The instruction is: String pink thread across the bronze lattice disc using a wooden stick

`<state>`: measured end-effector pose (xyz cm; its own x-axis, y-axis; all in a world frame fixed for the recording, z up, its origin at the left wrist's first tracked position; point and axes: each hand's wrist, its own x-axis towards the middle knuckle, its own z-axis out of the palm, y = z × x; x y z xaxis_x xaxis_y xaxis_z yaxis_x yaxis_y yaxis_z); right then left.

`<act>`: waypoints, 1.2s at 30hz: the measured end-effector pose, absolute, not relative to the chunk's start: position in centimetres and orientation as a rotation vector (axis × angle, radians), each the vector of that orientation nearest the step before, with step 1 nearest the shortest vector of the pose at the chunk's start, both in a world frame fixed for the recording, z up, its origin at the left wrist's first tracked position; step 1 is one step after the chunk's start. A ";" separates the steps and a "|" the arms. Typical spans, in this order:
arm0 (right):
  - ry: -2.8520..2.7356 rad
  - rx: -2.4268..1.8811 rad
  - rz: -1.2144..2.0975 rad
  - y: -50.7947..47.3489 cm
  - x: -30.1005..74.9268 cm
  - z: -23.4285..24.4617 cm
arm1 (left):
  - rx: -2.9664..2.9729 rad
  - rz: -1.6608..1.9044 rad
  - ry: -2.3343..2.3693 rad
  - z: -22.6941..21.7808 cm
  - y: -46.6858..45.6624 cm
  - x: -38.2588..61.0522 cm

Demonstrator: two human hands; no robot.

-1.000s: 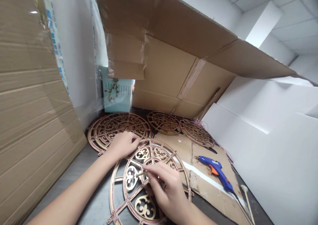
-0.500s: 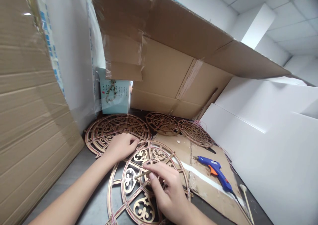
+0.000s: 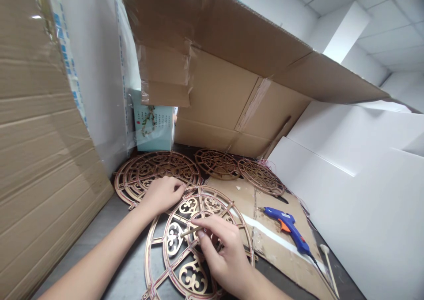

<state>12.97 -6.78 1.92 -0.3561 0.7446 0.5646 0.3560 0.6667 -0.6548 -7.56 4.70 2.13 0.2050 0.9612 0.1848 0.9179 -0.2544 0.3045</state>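
Note:
A round openwork wooden panel (image 3: 168, 269) with scroll cut-outs and reddish wire along its ribs lies in front of me, partly over cardboard. My right hand (image 3: 225, 251) is closed in a pinch on a thin wooden stick (image 3: 192, 231), whose tip points left at a scroll piece on the panel. At the panel's far left rim rests my left hand (image 3: 165, 194), fingers curled inward and pressed to the edge. Its fingertips are partly hidden, but they seem to hold the rim.
Several similar round panels (image 3: 126, 172) lie behind. A blue glue gun (image 3: 288, 227) rests on a cardboard sheet (image 3: 274, 264), with a pale round-headed stick (image 3: 327, 264) to its right. Cardboard walls (image 3: 218, 88) and a light-blue box (image 3: 154, 128) stand around.
Almost nothing differs. Both hands, the stick and the panel keep their places, with only a very slight shift of the view.

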 end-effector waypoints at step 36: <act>-1.289 -1.061 1.471 -6.1 12.6 1.6 | 2.336 0.508 1.853 2.1 4.7 -7.5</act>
